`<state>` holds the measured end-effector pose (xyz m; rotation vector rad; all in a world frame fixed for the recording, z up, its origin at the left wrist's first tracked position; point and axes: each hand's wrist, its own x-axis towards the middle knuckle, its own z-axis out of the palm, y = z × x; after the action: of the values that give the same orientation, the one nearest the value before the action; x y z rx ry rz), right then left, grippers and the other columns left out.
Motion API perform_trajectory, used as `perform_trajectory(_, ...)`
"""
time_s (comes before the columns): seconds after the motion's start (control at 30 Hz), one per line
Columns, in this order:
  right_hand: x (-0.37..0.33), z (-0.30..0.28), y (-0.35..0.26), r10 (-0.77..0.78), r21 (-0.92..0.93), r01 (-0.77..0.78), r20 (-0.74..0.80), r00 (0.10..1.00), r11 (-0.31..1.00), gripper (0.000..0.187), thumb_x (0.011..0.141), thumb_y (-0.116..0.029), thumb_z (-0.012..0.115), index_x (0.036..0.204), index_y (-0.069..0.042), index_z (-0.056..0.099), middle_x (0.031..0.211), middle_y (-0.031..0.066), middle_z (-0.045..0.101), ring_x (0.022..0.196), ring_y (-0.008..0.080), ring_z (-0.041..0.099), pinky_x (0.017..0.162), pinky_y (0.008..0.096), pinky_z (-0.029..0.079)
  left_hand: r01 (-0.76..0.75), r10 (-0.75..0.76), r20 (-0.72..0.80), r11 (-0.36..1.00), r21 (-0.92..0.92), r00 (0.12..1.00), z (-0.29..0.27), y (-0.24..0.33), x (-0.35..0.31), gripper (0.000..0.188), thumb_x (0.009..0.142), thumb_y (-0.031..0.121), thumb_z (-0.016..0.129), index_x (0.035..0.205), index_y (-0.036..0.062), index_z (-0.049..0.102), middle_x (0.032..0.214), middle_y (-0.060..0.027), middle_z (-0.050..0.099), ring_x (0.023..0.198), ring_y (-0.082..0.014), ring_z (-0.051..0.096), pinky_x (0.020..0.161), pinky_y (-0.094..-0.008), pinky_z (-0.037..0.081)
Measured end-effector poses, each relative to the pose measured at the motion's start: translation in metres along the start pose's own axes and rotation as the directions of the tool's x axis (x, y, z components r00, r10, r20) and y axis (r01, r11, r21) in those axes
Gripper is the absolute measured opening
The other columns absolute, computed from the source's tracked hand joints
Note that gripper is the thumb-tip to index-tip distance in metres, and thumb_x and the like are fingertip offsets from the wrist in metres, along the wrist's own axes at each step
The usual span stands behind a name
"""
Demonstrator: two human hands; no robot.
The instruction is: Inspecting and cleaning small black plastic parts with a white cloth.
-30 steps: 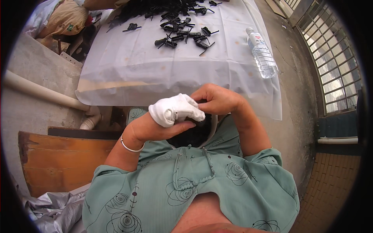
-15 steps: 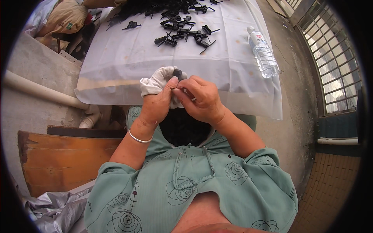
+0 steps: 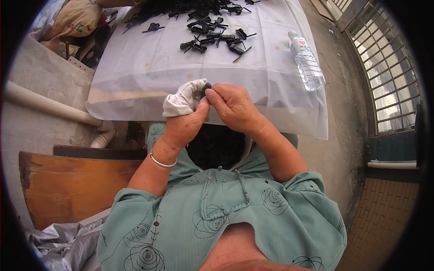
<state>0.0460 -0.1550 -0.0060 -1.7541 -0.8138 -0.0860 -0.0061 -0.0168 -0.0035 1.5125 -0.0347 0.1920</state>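
Note:
A small black plastic piece [image 3: 206, 86] is held between my two hands, just in front of the table's near edge. My left hand [image 3: 183, 124], its fingers covered by a white cloth glove [image 3: 179, 102] with the thumb bare, grips the piece from the left. My right hand [image 3: 236, 108] is bare and pinches the piece from the right with thumb and curled fingers. Much of the piece is hidden by the fingers, so its exact kind cannot be told. Below the hands, between my knees, lies a dark mass of black contents [image 3: 214, 149] in a pale-rimmed container.
Plastic sheeting [image 3: 135, 67] covers the table ahead. Several black plastic parts with thin straps [image 3: 199, 43] lie heaped toward its far side. A clear water bottle [image 3: 308, 67] lies on the right. At left are a pipe [image 3: 49, 104] and a wooden board [image 3: 77, 185].
My right hand has shifted its grip upward onto the black piece, covering more of it. The piece has turned, and my left thumb sits lower. The table items stay put.

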Motion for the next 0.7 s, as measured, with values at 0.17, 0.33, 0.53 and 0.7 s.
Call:
perform_trajectory(0.17, -0.008, 0.016, 0.007, 0.151, 0.094, -0.143, -0.082, 0.985, 0.985, 0.027, 0.09, -0.015, 0.05, 0.068, 0.001, 0.051, 0.054, 0.0054, 0.044, 0.053, 0.0097, 0.037, 0.048, 0.0284, 0.035, -0.315, 0.342, 0.023, 0.835, 0.451, 0.939, 0.005, -0.003, 0.0, 0.027, 0.078, -0.001, 0.057, 0.105, -0.0066, 0.055, 0.094, -0.012, 0.061, 0.081, -0.0141, 0.059, 0.073, -0.0245, 0.048)
perform_trajectory(0.33, -0.006, 0.032, 0.018, 0.232, 0.161, -0.207, -0.159, 0.96, 0.965, 0.027, 0.09, -0.016, 0.05, 0.068, 0.0, 0.051, 0.054, 0.0036, 0.044, 0.053, 0.0091, 0.036, 0.048, 0.0278, 0.035, -0.395, 0.447, 0.061, 0.708, 0.585, 0.892, -0.002, -0.018, 0.005, 0.028, 0.076, 0.0, 0.057, 0.104, -0.0071, 0.055, 0.096, -0.0157, 0.061, 0.087, -0.019, 0.06, 0.079, -0.0278, 0.047)
perform_trajectory(0.53, -0.007, 0.028, 0.021, 0.154, 0.334, -0.095, -0.155, 0.976, 0.938, 0.027, 0.091, -0.017, 0.049, 0.069, 0.0, 0.051, 0.055, -0.0001, 0.043, 0.055, 0.0082, 0.037, 0.05, 0.0265, 0.036, -0.157, 0.193, -0.065, 0.919, 0.362, 0.979, 0.006, -0.008, 0.006, 0.027, 0.077, 0.001, 0.054, 0.103, -0.0069, 0.056, 0.097, -0.0178, 0.061, 0.088, -0.0265, 0.061, 0.08, -0.0308, 0.047)
perform_trajectory(0.7, -0.006, 0.026, 0.017, 0.282, 0.213, -0.263, -0.065, 0.957, 0.941, 0.027, 0.091, -0.017, 0.049, 0.07, 0.0, 0.052, 0.058, -0.0012, 0.044, 0.057, 0.0076, 0.038, 0.053, 0.0251, 0.037, -0.371, 0.428, 0.04, 0.728, 0.577, 0.903, 0.002, -0.016, 0.007, 0.027, 0.078, 0.001, 0.054, 0.104, -0.0066, 0.055, 0.095, -0.0162, 0.061, 0.086, -0.0245, 0.061, 0.08, -0.0305, 0.047)
